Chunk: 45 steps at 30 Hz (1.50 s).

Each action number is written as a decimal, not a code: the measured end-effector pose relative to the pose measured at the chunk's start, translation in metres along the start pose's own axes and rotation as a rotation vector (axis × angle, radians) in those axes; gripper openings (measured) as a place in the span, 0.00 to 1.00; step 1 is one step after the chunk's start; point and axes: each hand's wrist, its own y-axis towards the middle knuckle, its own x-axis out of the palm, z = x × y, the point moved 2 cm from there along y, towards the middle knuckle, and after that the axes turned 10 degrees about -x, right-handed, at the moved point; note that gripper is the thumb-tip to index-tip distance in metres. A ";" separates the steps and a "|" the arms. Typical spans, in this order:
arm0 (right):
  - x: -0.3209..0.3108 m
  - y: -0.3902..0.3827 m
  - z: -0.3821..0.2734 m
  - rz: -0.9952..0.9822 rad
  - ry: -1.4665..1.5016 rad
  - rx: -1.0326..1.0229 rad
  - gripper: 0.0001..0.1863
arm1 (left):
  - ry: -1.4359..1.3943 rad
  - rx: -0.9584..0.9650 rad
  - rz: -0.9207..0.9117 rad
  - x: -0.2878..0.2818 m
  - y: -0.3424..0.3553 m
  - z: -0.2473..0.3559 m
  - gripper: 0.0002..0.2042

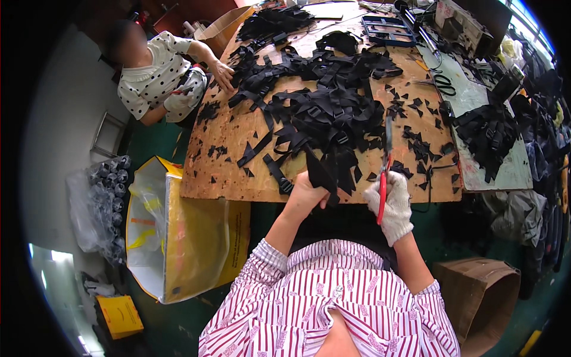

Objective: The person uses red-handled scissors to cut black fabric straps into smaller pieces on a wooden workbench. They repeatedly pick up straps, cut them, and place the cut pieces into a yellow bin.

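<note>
My bare left hand [308,191] is closed on a black fabric piece [321,169] at the table's near edge, and other black strips hang beside it. In my right hand [391,208], which wears a white knit glove, are red-handled scissors [383,190], their blades pointing away from me over the table. The scissors are apart from the fabric. Just beyond both hands lies a heap of black webbing straps [327,113], some with plastic buckles. Small black offcuts [419,146] are scattered to the right of the heap.
The wooden table [220,178] adjoins a pale green surface [505,169] bearing another strap pile [488,131] and black-handled scissors [444,85]. A co-worker [160,77] reaches in at far left. A yellow bag [172,232] stands left, a cardboard box [476,297] right.
</note>
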 end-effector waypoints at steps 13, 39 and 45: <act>-0.001 -0.037 0.005 -0.273 -0.323 0.172 0.30 | -0.130 0.121 0.136 -0.009 0.003 -0.002 0.17; 0.007 -0.033 0.009 -0.377 -0.561 0.055 0.35 | -0.066 0.092 0.161 0.004 -0.001 -0.012 0.04; 0.015 -0.043 0.021 -0.234 -0.292 0.205 0.30 | -0.028 0.069 0.159 0.008 0.000 -0.010 0.05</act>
